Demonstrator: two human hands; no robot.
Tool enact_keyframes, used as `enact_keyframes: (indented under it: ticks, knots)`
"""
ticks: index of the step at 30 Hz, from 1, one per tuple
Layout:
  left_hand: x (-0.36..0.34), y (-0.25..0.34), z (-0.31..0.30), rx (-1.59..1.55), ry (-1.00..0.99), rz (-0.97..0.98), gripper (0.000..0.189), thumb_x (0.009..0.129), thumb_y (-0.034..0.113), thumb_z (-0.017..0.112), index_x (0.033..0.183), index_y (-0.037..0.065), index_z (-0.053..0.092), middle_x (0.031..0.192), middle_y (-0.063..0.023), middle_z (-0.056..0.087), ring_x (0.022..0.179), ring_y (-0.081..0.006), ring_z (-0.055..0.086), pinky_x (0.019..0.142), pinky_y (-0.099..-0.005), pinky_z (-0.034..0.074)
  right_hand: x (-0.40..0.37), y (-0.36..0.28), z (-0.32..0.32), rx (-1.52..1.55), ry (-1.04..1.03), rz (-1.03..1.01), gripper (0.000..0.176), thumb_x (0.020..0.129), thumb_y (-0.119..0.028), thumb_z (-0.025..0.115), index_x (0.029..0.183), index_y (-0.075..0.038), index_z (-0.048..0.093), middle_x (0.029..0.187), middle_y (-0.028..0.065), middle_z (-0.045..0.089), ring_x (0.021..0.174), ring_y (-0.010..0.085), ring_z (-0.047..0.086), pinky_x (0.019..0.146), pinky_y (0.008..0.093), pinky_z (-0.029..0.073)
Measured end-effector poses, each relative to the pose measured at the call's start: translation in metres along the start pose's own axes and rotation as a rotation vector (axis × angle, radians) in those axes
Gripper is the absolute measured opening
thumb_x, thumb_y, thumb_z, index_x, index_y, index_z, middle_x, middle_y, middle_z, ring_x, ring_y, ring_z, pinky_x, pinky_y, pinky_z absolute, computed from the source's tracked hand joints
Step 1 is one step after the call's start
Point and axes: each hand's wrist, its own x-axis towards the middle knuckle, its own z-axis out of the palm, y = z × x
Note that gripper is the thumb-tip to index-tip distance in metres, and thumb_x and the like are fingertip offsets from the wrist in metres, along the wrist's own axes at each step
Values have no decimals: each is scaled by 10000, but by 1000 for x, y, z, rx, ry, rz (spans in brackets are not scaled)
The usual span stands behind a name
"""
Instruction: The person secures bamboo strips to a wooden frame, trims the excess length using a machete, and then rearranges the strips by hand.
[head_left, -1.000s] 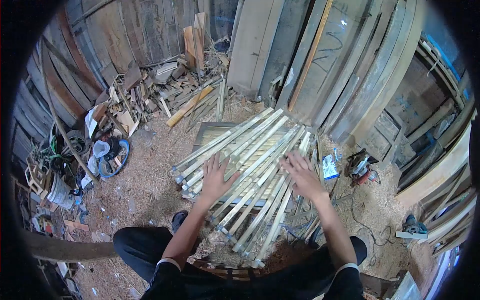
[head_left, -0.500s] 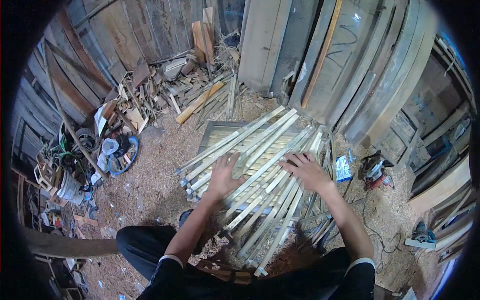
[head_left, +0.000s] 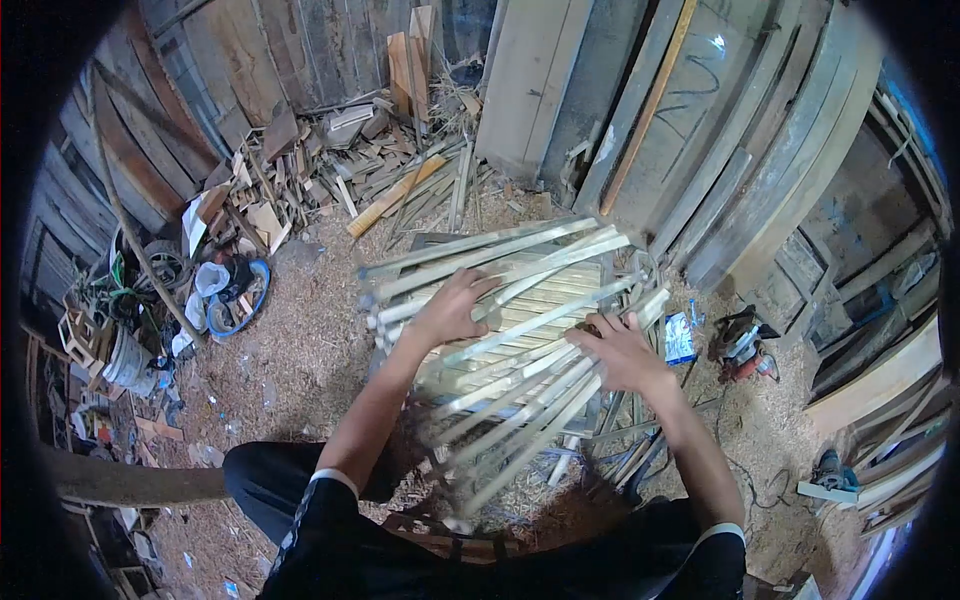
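Several long, pale wooden strips [head_left: 540,332] lie fanned out over a slatted wooden panel [head_left: 545,295] in front of me. My left hand [head_left: 455,310] rests on the upper left strips, its fingers spread and curved over them. On the right, my right hand [head_left: 618,352] lies over the right ends of the lower strips, with fingers bent around or onto them; the undersides of the fingers are hidden. The lower left ends of the strips are blurred by motion.
Wood scraps [head_left: 300,165] are heaped along the back wall. A blue basin [head_left: 240,298] sits at the left. To the right are a silver packet [head_left: 680,338], a red power tool [head_left: 748,358] with a cord, and another tool [head_left: 832,478]. Tall boards [head_left: 530,90] lean behind.
The strips have turned and spread, with a wider gap between the upper and lower groups showing more of the panel. My right hand has moved slightly down, and its fingers are more bent.
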Motion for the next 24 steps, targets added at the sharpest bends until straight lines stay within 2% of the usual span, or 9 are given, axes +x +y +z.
enact_keyframes:
  ticks: [4, 8, 12, 16, 18, 19, 22, 23, 24]
  knots:
    - [19, -11, 3, 138, -104, 135, 890, 686, 202, 786, 1523, 110, 497, 1537, -224, 481, 1411, -417, 440, 1219, -491, 337, -7, -35, -20, 10, -136, 123, 876, 736, -174, 826, 1541, -239, 486, 1487, 189, 482, 1418, 366, 411, 1195, 527, 246]
    - [11, -5, 19, 136, -56, 161, 769, 762, 194, 772, 1490, 113, 534, 1565, -174, 470, 1478, -386, 380, 1230, -542, 287, -18, -54, -13, 38, -122, 184, 1003, 634, -251, 929, 1536, -234, 493, 1483, 188, 481, 1418, 373, 407, 1192, 538, 250]
    - [-44, 27, 26, 195, 123, 46, 706, 822, 199, 730, 1490, 102, 523, 1606, -195, 410, 1499, -410, 343, 1245, -565, 253, -22, -44, 10, 152, -6, 105, 1082, 567, -289, 976, 1537, -253, 496, 1540, 155, 437, 1431, 363, 390, 1191, 584, 242]
    - [-127, 73, 35, 90, 164, -156, 746, 893, 395, 755, 1543, 147, 486, 1633, -252, 337, 1527, -437, 291, 1260, -579, 207, -18, -32, -10, 240, -144, 150, 1176, 534, -407, 987, 1575, -291, 452, 1680, 146, 265, 1564, 338, 221, 1258, 629, 90]
    - [-170, 100, 33, 66, 137, -155, 825, 885, 479, 758, 1576, 162, 440, 1660, -237, 295, 1549, -429, 251, 1266, -587, 176, -19, -22, -7, 338, -77, 138, 1191, 555, -579, 950, 1586, -274, 437, 1688, 150, 251, 1593, 341, 159, 1263, 644, 26]
    - [-184, 110, 32, 74, 142, -158, 825, 885, 479, 758, 1576, 162, 440, 1660, -237, 295, 1549, -429, 251, 1266, -587, 176, -18, -15, 8, 345, 38, 130, 1083, 674, -707, 836, 1569, -228, 460, 1664, 174, 299, 1574, 353, 216, 1257, 649, 52]
    - [-214, 126, 36, 76, -14, -132, 932, 817, 444, 824, 1602, 176, 398, 1676, -222, 269, 1564, -425, 222, 1273, -580, 158, -13, -11, 39, 264, 220, 158, 951, 790, -698, 749, 1550, -192, 485, 1631, 193, 356, 1560, 353, 258, 1243, 648, 92]
    - [-218, 126, 43, 182, -30, -112, 945, 788, 369, 835, 1601, 173, 396, 1675, -213, 277, 1556, -419, 247, 1268, -582, 172, -17, -11, 47, 194, 321, 132, 794, 881, -665, 672, 1479, -156, 561, 1578, 198, 422, 1513, 348, 335, 1212, 622, 176]
    - [-220, 127, 48, 286, -44, -89, 964, 758, 295, 847, 1600, 170, 395, 1674, -203, 285, 1548, -412, 272, 1262, -585, 185, -19, -14, 45, 193, 324, 130, 794, 881, -665, 672, 1479, -156, 561, 1578, 198, 422, 1513, 348, 335, 1212, 622, 176]
